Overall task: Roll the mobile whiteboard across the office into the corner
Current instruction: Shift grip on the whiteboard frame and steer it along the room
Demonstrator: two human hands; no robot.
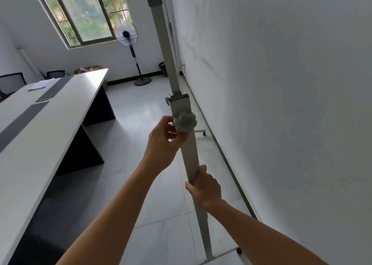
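Note:
The mobile whiteboard stands edge-on close to the white wall on the right; I see its grey upright post (189,150) running from top centre down to its base bar and a caster (239,250). A far caster (204,133) shows behind. My left hand (164,144) has its fingers on the grey star-shaped knob (184,122) of the post's height clamp. My right hand (206,186) is wrapped around the post lower down. The board's writing face is hidden from this angle.
A long white and grey table (40,123) runs along the left, with papers and dark chairs (12,82) at its far end. A standing fan (128,43) and a dark bin (163,69) stand by the far wall under the window. Tiled floor (141,113) lies between table and wall.

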